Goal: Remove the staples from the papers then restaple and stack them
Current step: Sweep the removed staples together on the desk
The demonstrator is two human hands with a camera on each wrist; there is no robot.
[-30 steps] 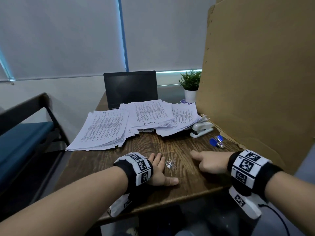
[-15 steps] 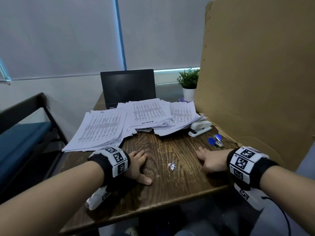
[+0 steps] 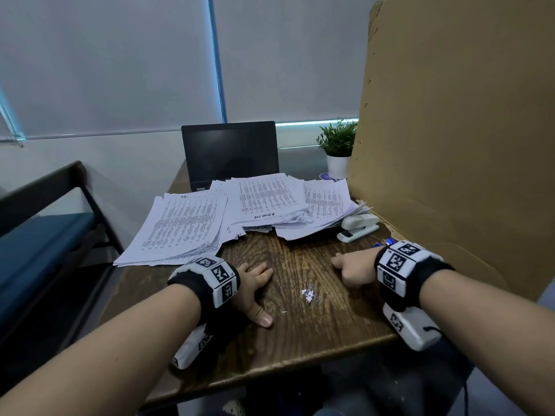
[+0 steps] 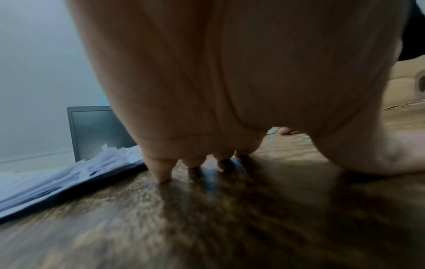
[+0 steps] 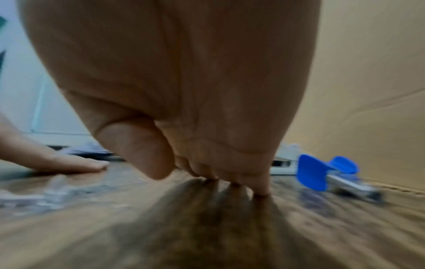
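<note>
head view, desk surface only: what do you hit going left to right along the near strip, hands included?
left hand flat on the table → small pile of pulled staples → right hand, fingers curled, holding nothing visible → blue staple remover, mostly hidden behind the right wristband.

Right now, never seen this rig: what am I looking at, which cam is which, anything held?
No robot: a person with marker-covered bands on both wrists. The wide picture comes from a head camera; the two blurry close-ups come from cameras under each wrist, looking along the palm.

The left hand lies flat on the wooden table, fingers spread. The right hand rests there with fingers curled under; its grip holds nothing.

Between them lies a small heap of pulled staples. Behind are spread piles of printed papers, a white stapler, a blue-handled staple remover, a laptop and a potted plant. Cardboard stands on the right.
</note>
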